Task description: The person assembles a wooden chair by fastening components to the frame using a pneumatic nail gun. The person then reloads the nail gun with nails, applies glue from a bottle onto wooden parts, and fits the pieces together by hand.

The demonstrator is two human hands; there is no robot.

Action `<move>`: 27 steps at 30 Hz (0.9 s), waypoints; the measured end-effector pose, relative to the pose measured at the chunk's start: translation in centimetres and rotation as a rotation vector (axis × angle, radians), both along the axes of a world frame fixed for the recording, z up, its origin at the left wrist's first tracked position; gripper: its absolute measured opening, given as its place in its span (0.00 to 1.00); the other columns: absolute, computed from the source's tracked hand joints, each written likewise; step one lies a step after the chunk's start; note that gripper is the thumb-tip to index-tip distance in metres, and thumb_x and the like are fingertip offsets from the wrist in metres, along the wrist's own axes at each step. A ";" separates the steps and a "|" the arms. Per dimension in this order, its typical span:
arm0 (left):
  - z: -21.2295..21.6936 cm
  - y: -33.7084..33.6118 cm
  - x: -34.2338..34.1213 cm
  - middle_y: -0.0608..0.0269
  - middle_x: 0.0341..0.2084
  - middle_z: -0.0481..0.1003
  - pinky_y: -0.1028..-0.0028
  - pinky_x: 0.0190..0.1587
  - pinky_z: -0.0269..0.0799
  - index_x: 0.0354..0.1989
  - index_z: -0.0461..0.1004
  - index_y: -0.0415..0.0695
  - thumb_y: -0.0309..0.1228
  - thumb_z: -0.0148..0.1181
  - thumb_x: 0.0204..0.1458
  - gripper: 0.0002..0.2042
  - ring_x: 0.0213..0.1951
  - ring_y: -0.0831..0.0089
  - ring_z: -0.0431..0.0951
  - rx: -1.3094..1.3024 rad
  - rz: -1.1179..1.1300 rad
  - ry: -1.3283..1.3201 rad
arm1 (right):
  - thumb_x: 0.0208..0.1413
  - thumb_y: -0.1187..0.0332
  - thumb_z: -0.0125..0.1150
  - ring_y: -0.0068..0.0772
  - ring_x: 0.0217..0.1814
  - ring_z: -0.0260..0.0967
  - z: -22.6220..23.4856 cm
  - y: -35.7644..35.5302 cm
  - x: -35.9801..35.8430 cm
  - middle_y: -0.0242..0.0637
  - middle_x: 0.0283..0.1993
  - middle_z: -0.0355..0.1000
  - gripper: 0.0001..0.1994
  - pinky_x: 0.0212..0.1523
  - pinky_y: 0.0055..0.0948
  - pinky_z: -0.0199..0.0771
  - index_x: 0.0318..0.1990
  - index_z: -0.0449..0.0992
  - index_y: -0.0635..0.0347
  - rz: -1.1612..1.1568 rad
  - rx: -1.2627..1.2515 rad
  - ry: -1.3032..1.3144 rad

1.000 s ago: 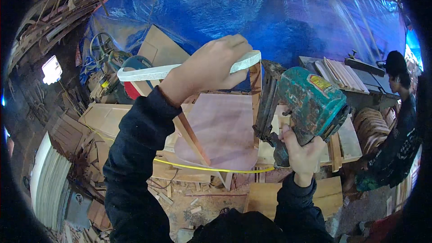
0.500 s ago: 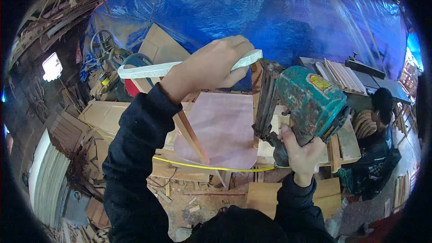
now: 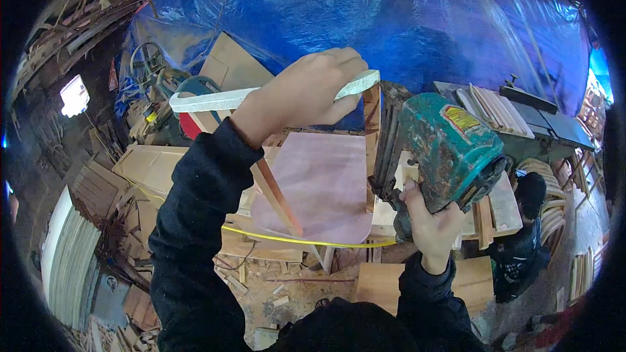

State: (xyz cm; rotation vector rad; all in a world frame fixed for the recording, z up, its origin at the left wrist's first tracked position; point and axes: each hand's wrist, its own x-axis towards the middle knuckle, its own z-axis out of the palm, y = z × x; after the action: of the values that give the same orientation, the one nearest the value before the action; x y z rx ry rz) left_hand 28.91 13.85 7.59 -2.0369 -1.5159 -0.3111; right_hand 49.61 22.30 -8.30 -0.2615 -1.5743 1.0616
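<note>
My left hand [image 3: 306, 91] is wrapped over a pale, whitish curved rail [image 3: 215, 102], fingers closed round it near its right end. Wooden uprights run down from the rail: a slanting left one [image 3: 277, 192] and a right one [image 3: 372, 117]. Between them lies a pinkish flat panel [image 3: 319, 179] with rounded corners. My right hand [image 3: 430, 225] grips the handle of a worn green nail gun [image 3: 443, 146]. The gun's nose is against or very close to the rail's right end; contact cannot be made out. A yellow hose [image 3: 306, 242] runs leftward from near the gun's handle.
A blue tarp [image 3: 365, 19] hangs behind. A wooden bench [image 3: 150, 166] lies under the work, with offcuts on the floor. Stacked curved strips [image 3: 68, 267] stand at left. Wood strips [image 3: 495, 111] lie on a machine table at right; another person [image 3: 525, 241] is below it.
The other person at right has shifted lower and turned. The nail gun has tilted very slightly; my left hand's grip on the rail looks the same.
</note>
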 end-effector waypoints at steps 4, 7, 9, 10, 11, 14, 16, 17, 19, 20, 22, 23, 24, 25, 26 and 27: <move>-0.1 0.1 0.2 0.49 0.34 0.70 0.62 0.42 0.68 0.42 0.69 0.35 0.28 0.53 0.44 0.15 0.39 0.51 0.71 0.033 -0.006 -0.003 | 0.41 0.80 0.63 0.30 0.40 0.70 -0.5 -0.4 -0.4 0.39 0.39 0.72 0.15 0.44 0.28 0.68 0.40 0.71 0.68 -0.026 -0.014 0.068; -0.1 0.3 0.0 0.50 0.33 0.70 0.61 0.42 0.68 0.41 0.69 0.35 0.28 0.53 0.43 0.15 0.39 0.51 0.71 0.040 -0.016 0.011 | 0.41 0.80 0.62 0.31 0.39 0.70 0.3 -0.9 -0.5 0.39 0.39 0.72 0.14 0.43 0.29 0.68 0.40 0.71 0.68 0.074 -0.062 0.067; 0.0 0.4 0.0 0.50 0.33 0.70 0.61 0.41 0.68 0.39 0.70 0.35 0.28 0.54 0.42 0.14 0.38 0.51 0.71 0.031 -0.027 0.026 | 0.41 0.80 0.62 0.31 0.38 0.70 0.3 -1.0 -0.7 0.40 0.38 0.72 0.14 0.42 0.29 0.69 0.39 0.72 0.68 0.054 -0.012 0.058; -0.1 0.4 0.0 0.50 0.33 0.70 0.61 0.41 0.68 0.39 0.70 0.35 0.28 0.54 0.42 0.14 0.38 0.51 0.71 0.034 -0.027 0.024 | 0.41 0.80 0.61 0.31 0.38 0.70 0.3 -1.1 -0.8 0.40 0.38 0.72 0.14 0.41 0.29 0.69 0.39 0.72 0.67 0.048 0.006 0.054; -0.2 0.5 -0.2 0.50 0.32 0.70 0.61 0.40 0.68 0.39 0.70 0.36 0.28 0.54 0.42 0.14 0.37 0.51 0.71 0.051 -0.048 0.023 | 0.41 0.80 0.61 0.31 0.38 0.71 0.4 -1.2 -0.9 0.40 0.37 0.73 0.13 0.42 0.29 0.69 0.38 0.72 0.67 0.034 0.017 0.079; -0.1 0.5 -0.4 0.50 0.31 0.70 0.61 0.39 0.68 0.38 0.70 0.36 0.28 0.54 0.42 0.14 0.36 0.52 0.71 0.064 -0.066 0.022 | 0.42 0.80 0.61 0.31 0.38 0.71 0.7 -1.5 -1.1 0.40 0.37 0.73 0.12 0.42 0.29 0.69 0.38 0.73 0.67 0.013 0.045 0.094; -0.2 0.3 -0.5 0.50 0.31 0.70 0.61 0.39 0.68 0.38 0.70 0.37 0.27 0.54 0.41 0.14 0.36 0.52 0.71 0.062 -0.062 0.020 | 0.42 0.80 0.61 0.31 0.38 0.71 0.7 -1.7 -1.2 0.40 0.37 0.73 0.12 0.42 0.29 0.69 0.38 0.73 0.68 0.007 0.062 0.083; -0.2 0.1 -0.6 0.51 0.30 0.70 0.61 0.39 0.68 0.38 0.70 0.37 0.27 0.54 0.41 0.14 0.36 0.52 0.71 0.079 -0.055 0.027 | 0.43 0.80 0.60 0.31 0.38 0.71 0.7 -1.9 -1.3 0.40 0.38 0.73 0.13 0.42 0.29 0.69 0.39 0.73 0.68 0.010 0.077 0.094; -0.4 0.6 -0.4 0.51 0.30 0.70 0.61 0.39 0.69 0.38 0.71 0.37 0.27 0.54 0.41 0.14 0.36 0.52 0.72 0.080 -0.042 0.036 | 0.43 0.80 0.60 0.31 0.39 0.71 0.3 -1.5 -1.2 0.40 0.38 0.73 0.13 0.42 0.29 0.69 0.39 0.73 0.68 0.018 0.078 0.108; -0.4 0.8 -0.3 0.51 0.30 0.70 0.61 0.39 0.69 0.38 0.71 0.38 0.27 0.54 0.40 0.14 0.36 0.52 0.72 0.063 -0.041 0.041 | 0.43 0.80 0.60 0.31 0.39 0.71 0.3 -1.4 -1.2 0.40 0.38 0.73 0.13 0.42 0.30 0.69 0.39 0.73 0.68 0.014 0.073 0.108; -0.4 0.7 -0.4 0.51 0.30 0.70 0.61 0.38 0.69 0.38 0.71 0.38 0.26 0.54 0.40 0.14 0.36 0.53 0.72 0.056 -0.050 0.041 | 0.43 0.80 0.60 0.31 0.39 0.71 0.7 -1.9 -1.1 0.40 0.38 0.73 0.13 0.42 0.30 0.69 0.39 0.73 0.68 0.000 0.079 0.103; -0.5 0.8 -0.5 0.51 0.30 0.70 0.61 0.38 0.69 0.38 0.71 0.38 0.26 0.54 0.40 0.14 0.36 0.53 0.72 0.077 -0.073 0.032 | 0.43 0.80 0.59 0.31 0.39 0.71 1.0 -2.2 -1.0 0.40 0.38 0.73 0.13 0.42 0.30 0.69 0.39 0.73 0.68 -0.020 0.109 0.102; -0.5 0.8 -0.6 0.51 0.30 0.70 0.61 0.38 0.68 0.38 0.71 0.38 0.26 0.54 0.40 0.14 0.36 0.53 0.72 0.097 -0.095 0.022 | 0.43 0.80 0.59 0.31 0.39 0.71 1.2 -2.3 -1.0 0.40 0.38 0.73 0.13 0.42 0.30 0.69 0.39 0.73 0.68 -0.038 0.139 0.100; -0.6 0.9 -0.6 0.51 0.30 0.70 0.61 0.38 0.68 0.38 0.71 0.38 0.26 0.54 0.40 0.14 0.36 0.53 0.72 0.097 -0.097 0.021 | 0.43 0.80 0.59 0.31 0.39 0.71 1.3 -2.2 -1.1 0.40 0.38 0.73 0.13 0.42 0.30 0.69 0.39 0.73 0.68 -0.040 0.139 0.099; -0.6 1.0 -0.7 0.51 0.30 0.70 0.61 0.38 0.68 0.38 0.71 0.38 0.26 0.54 0.40 0.14 0.35 0.53 0.72 0.103 -0.092 0.027 | 0.43 0.80 0.59 0.31 0.39 0.71 1.4 -2.2 -1.1 0.40 0.38 0.73 0.13 0.42 0.30 0.69 0.40 0.73 0.68 -0.041 0.165 0.100; -0.5 0.9 -0.7 0.51 0.30 0.70 0.61 0.38 0.68 0.38 0.71 0.38 0.26 0.54 0.40 0.14 0.35 0.53 0.72 0.107 -0.081 0.035 | 0.43 0.80 0.59 0.31 0.39 0.71 1.4 -2.2 -1.2 0.41 0.38 0.73 0.13 0.42 0.30 0.70 0.40 0.73 0.68 -0.036 0.190 0.103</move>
State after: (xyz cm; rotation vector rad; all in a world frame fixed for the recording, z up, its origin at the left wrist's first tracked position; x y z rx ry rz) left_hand 28.24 14.72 7.06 -2.0120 -1.3684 -0.3784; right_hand 48.43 20.07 -6.86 -0.1033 -1.5594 0.8774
